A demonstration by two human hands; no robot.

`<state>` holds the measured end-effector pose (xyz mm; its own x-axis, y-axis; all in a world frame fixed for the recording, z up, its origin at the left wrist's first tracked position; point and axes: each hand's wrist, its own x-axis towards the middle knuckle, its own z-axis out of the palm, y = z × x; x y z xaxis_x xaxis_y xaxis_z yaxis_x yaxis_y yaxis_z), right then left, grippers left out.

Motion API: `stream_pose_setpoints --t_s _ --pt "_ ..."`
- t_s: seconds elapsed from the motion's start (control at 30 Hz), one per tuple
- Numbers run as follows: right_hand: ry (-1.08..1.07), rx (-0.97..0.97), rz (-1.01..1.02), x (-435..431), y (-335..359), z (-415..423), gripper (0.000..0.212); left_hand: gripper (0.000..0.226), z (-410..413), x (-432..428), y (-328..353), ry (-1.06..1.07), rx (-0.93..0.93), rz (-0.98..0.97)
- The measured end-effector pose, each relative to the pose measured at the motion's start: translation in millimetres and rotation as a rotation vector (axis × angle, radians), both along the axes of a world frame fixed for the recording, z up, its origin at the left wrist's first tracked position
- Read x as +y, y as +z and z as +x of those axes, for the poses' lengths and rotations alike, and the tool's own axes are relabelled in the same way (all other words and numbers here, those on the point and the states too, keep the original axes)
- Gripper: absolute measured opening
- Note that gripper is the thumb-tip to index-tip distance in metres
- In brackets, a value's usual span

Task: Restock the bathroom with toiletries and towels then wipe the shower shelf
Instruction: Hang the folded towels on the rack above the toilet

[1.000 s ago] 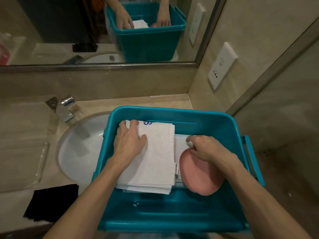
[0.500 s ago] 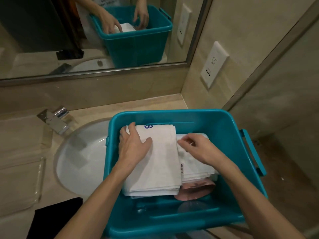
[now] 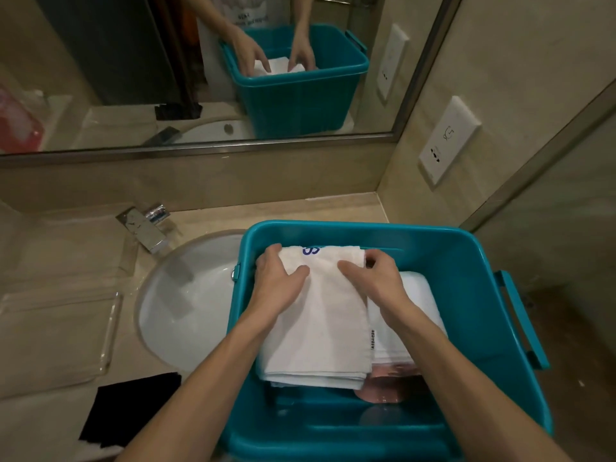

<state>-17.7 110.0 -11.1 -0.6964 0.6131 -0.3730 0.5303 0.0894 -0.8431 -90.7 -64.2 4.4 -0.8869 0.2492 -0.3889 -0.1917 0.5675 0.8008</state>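
Glossy plastic bin [image 3: 433, 248], soft terry-cloth towel [image 3: 320, 328], shiny metal tap [image 3: 146, 228].

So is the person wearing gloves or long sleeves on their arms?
No gloves. The left hand and right hand are bare, with no rings, watch or bracelet showing. Both forearms are uncovered too, and no sleeve reaches into view. In the mirror, the person's top looks white with dark lettering.

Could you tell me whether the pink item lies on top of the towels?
No, the pink item peeks out from beneath the right-hand towel.
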Motion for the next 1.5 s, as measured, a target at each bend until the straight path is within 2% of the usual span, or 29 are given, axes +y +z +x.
stream_pose_setpoints --t_s 0.1,0.17,0.27,0.43,0.57,0.63,0.7,0.83,0.87,0.93,1.03,1.13,1.33,1.5 --pt "-0.018 -0.013 -0.074 -3 -3 5 0.039 0.068 6 0 2 -0.005 0.074 -0.050" --pt "0.015 -0.112 -0.068 0 -2 6 0.044 0.067 11 0 3 -0.031 0.147 -0.113" --pt "0.088 -0.210 -0.067 6 6 10 0.039 0.066 16 0 4 -0.061 0.191 -0.201" --pt "0.073 -0.096 -0.208 3 13 19 0.025 0.074 19 9 5 -0.057 0.199 -0.278" --pt "0.032 -0.078 -0.412 9 11 22 0.019 0.075 18 11 10 0.099 0.125 -0.161" --pt "-0.014 -0.080 -0.523 14 13 23 0.015 0.057 15 10 16 0.161 0.054 -0.135" --pt "-0.009 -0.063 -0.568 15 15 24 0.015 0.023 12 9 20 0.187 -0.009 -0.107" --pt "0.055 0.005 -0.582 20 23 24 0.011 0.015 13 8 23 0.193 -0.101 0.054" --pt "0.077 0.017 -0.568 23 27 23 0.010 0.016 14 5 25 0.214 -0.103 0.093" --pt "0.130 0.045 -0.514 28 39 17 0.011 0.031 14 -2 31 0.232 -0.079 0.154" --pt "0.216 0.124 -0.439 37 58 5 0.013 0.026 12 -12 45 0.226 -0.066 0.355" --pt "0.260 0.189 -0.411 44 77 -6 0.012 0.033 8 -19 66 0.244 -0.041 0.482" --pt "0.362 0.313 -0.366 44 121 -22 0.016 0.043 -6 -34 105 0.233 0.015 0.568" --pt "0.354 0.421 -0.303 41 164 -27 0.020 0.041 -30 -35 143 0.189 0.070 0.635"
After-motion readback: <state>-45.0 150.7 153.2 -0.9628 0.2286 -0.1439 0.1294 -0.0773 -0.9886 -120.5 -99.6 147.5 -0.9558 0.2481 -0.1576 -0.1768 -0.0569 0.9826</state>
